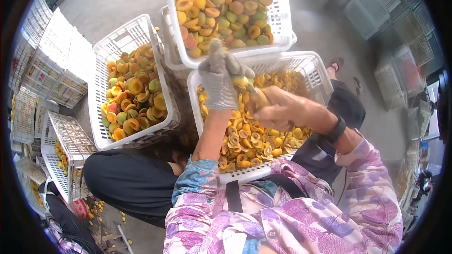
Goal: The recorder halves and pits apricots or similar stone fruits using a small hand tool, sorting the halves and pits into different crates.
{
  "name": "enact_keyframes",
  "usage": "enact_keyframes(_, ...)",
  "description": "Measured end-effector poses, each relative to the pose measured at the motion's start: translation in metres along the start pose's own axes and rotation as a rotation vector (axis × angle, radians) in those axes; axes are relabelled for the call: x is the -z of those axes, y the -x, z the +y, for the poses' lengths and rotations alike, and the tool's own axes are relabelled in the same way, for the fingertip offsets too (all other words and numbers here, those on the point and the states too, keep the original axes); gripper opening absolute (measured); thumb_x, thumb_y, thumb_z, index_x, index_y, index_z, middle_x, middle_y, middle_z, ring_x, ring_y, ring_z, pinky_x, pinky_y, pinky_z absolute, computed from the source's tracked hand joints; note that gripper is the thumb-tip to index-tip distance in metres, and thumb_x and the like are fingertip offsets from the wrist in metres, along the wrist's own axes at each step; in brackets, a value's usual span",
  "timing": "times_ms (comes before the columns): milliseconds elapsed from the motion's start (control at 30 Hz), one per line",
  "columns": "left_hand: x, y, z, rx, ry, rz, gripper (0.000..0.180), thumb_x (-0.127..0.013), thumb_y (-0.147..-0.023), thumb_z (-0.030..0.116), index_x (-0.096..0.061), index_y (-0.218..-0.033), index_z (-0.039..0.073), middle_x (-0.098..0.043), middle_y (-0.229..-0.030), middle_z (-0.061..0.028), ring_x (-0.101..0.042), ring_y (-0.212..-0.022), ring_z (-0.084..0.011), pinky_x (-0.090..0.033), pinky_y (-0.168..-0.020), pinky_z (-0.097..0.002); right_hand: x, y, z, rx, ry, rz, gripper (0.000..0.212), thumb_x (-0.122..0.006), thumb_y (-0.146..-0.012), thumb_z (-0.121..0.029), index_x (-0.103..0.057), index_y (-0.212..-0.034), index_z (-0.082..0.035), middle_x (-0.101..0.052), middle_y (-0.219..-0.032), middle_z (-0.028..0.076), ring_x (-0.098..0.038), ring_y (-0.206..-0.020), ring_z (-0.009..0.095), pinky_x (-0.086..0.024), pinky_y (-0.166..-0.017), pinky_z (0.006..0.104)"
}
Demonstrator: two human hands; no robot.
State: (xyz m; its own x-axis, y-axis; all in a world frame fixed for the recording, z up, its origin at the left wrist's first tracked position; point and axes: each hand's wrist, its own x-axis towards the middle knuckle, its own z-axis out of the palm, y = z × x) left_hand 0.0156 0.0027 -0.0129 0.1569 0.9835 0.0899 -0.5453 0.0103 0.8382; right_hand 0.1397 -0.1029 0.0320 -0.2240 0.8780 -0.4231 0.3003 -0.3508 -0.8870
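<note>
My left hand (219, 75), in a pale grey glove, is closed around a yellow-green fruit (241, 82) that looks like an apricot or small peach. Bare, with a dark band at its wrist, my right hand (282, 108) grips a small tool with a tan handle (258, 98). The tool's tip meets or nearly meets the fruit; blur hides the exact contact. Both hands are above a white crate (200, 122) between my legs, filled with small cut yellow-orange fruit pieces (245, 143), some with a brown centre.
Behind my hands, a white crate (286, 19) is heaped with halved and whole-looking fruit (226, 7). Another fruit-filled crate (96, 108) stands at the left. Stacked crates (59, 51) line both sides. Another person's dark-clad leg (70, 221) shows at lower left, near scattered fruit pieces (96, 207).
</note>
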Motion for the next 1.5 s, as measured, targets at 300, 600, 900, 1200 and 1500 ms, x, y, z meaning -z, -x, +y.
enact_keyframes(300,-0.012,0.032,-0.020,0.399,0.062,-0.200,0.049,-0.048,-0.098,0.047,-0.062,-0.082,0.003,-0.066,-0.080,-0.0096,-0.064,-0.069,-0.0188,-0.053,-0.062,-0.0301,-0.002,0.018,0.013,-0.056,-0.194,0.103,0.012,-0.056,-0.082,-0.010,-0.050,-0.076,-0.001,-0.048,-0.062,-0.001,-0.043,-0.045,0.008,-0.032,-0.038,0.0251)
enact_keyframes(600,-0.009,0.038,-0.032,0.196,0.028,-0.237,0.047,-0.049,-0.097,0.048,-0.057,-0.073,0.009,-0.060,-0.069,-0.0065,-0.060,-0.060,-0.0199,-0.051,-0.057,-0.0311,0.009,0.014,0.035,0.293,0.753,0.183,0.015,-0.064,-0.076,-0.008,-0.052,-0.073,0.001,-0.055,-0.072,0.019,-0.056,-0.068,0.038,-0.041,-0.059,0.0453)
enact_keyframes(900,0.039,0.003,-0.048,0.586,0.487,-0.022,0.028,-0.052,-0.096,0.035,-0.059,-0.090,0.010,-0.064,-0.080,-0.0056,-0.064,-0.071,-0.0225,-0.055,-0.064,-0.0378,0.042,0.007,0.082,0.406,0.951,-0.058,0.019,-0.062,-0.083,-0.011,-0.057,-0.101,-0.008,-0.054,-0.062,0.012,-0.059,-0.056,0.029,-0.045,-0.050,0.0398)
enact_keyframes(1200,0.190,-0.072,0.054,-0.231,-1.101,0.735,0.062,-0.054,-0.094,0.046,-0.047,-0.138,0.002,-0.052,-0.136,-0.0228,-0.053,-0.122,-0.0334,-0.041,-0.104,-0.0382,0.063,-0.061,0.022,0.252,1.445,-0.185,0.024,-0.057,-0.089,-0.023,-0.062,-0.084,-0.001,-0.064,-0.074,0.013,-0.065,-0.069,0.028,-0.051,-0.064,0.0392)
enact_keyframes(1500,0.085,-0.055,0.041,-0.050,0.061,0.391,0.028,-0.061,-0.093,0.018,-0.064,-0.116,0.003,-0.062,-0.108,-0.0077,-0.057,-0.095,-0.0138,-0.047,-0.083,-0.0277,0.079,-0.281,-0.083,0.694,0.498,1.021,0.018,-0.067,-0.079,-0.021,-0.065,-0.088,-0.006,-0.061,-0.070,0.014,-0.060,-0.068,0.032,-0.045,-0.064,0.0433)
